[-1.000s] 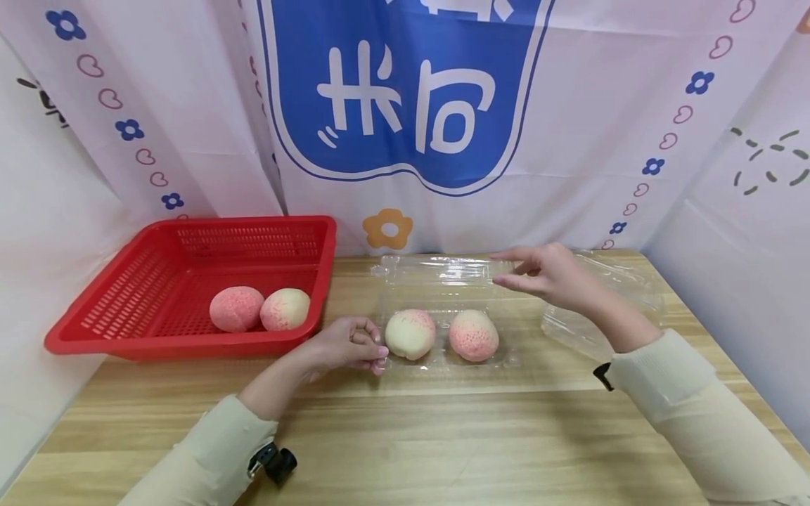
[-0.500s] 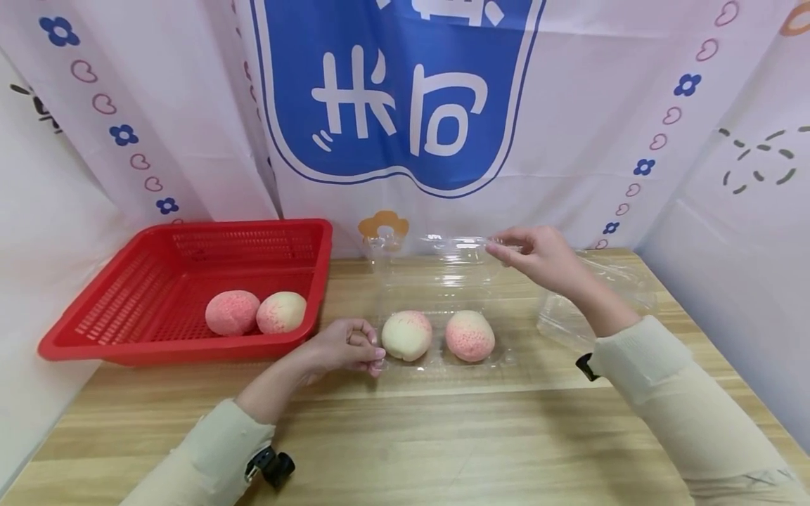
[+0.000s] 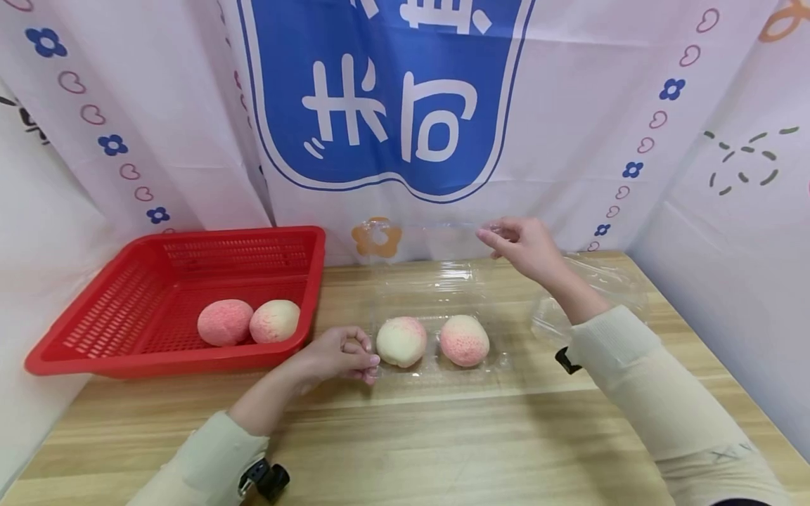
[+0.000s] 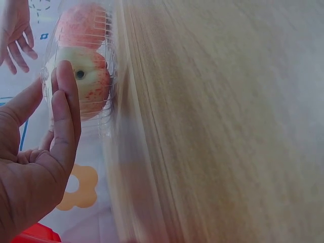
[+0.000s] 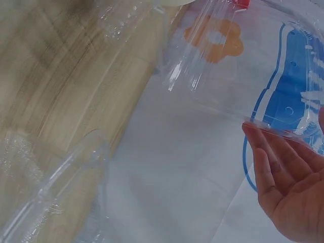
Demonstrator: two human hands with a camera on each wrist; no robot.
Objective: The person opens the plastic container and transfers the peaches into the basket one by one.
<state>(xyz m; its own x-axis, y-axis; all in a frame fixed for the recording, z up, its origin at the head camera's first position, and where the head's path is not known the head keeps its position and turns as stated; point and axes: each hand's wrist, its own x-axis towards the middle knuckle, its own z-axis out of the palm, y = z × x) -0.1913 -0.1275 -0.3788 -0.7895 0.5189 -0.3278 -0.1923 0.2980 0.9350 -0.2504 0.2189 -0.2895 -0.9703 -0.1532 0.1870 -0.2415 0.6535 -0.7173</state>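
Observation:
In the head view, an open clear plastic clamshell box [image 3: 436, 377] lies on the table with two pink-and-cream peaches [image 3: 401, 341] side by side in its base. My left hand [image 3: 342, 355] pinches the left edge of that base, beside the paler peach; the left wrist view shows this thumb and fingers [image 4: 64, 101] at the clear wall. At the back, the raised lid [image 3: 436, 274] has its upper right corner between the thumb and fingers of my right hand [image 3: 528, 246]. Fingertips [image 5: 248, 126] meet the lid's edge in the right wrist view.
Left of the box stands a red plastic basket [image 3: 310, 281] holding two more peaches [image 3: 225, 322]. Another clear plastic container [image 3: 601, 281] lies at the right, behind my right forearm. A printed white curtain [image 3: 557, 140] hangs directly behind the table [image 3: 443, 450].
My right hand has risen with the lid, which now stands taller against the curtain. The left hand keeps its place at the base's edge. The head view has shifted slightly.

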